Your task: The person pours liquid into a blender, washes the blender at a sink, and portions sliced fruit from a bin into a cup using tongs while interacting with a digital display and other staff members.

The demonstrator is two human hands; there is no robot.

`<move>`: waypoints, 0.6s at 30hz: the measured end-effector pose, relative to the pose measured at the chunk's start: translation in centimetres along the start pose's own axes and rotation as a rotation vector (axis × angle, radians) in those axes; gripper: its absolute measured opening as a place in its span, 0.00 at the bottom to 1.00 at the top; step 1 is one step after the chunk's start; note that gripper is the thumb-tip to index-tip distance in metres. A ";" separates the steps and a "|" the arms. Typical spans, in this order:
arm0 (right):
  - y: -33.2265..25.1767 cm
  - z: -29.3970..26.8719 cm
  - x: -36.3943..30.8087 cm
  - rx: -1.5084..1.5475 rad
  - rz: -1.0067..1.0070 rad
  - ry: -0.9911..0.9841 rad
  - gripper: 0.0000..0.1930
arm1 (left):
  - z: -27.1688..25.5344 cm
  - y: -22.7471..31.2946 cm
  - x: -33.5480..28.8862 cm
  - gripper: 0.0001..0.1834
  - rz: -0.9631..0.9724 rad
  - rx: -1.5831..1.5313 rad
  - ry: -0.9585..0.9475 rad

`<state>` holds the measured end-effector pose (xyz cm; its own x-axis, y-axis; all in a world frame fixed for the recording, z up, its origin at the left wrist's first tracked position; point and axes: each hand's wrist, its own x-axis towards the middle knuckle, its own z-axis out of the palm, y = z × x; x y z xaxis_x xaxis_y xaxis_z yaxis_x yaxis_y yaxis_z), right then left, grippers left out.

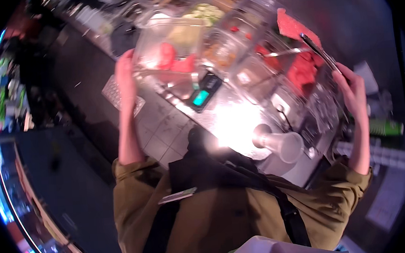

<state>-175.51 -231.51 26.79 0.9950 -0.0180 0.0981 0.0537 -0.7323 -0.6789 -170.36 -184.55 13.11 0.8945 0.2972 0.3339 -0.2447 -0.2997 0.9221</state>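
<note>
My right hand [351,89] is closed around metal tongs [321,52]. At their tips is a flat red slab [295,27], likely watermelon. My left hand [125,71] grips the left side of a clear plastic container [147,48]. Red pieces [172,60] lie inside it, blurred by motion. Just below the container, a black scale [206,92] with a lit green display sits on the counter. More red chunks [302,74] fill a clear bin beneath the tongs.
Clear bins of cut food, one with pale green slices [206,12], crowd the back of the metal counter [232,119]. A clear cup [286,146] lies or stands near my body. Green-striped stacked cups [384,127] are at the far right. Tiled floor [159,139] shows below the counter edge.
</note>
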 end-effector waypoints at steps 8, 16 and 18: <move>-14.4 11.2 2.8 -0.442 -0.372 -0.099 0.14 | -3.0 -1.4 -2.0 0.22 0.037 -0.257 -0.185; -14.2 17.2 0.1 -0.773 -0.283 -0.040 0.17 | -6.5 -4.6 -3.5 0.17 0.116 -0.193 -0.423; -16.3 19.3 2.6 -0.678 -0.130 -0.215 0.16 | -7.0 -5.2 -2.2 0.16 0.090 -0.298 -0.325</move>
<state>-172.14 -206.48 24.05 0.9823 0.1816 -0.0457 0.1786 -0.9819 -0.0635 -173.73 -177.28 8.97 0.9241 -0.0327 0.3807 -0.3815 -0.0234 0.9241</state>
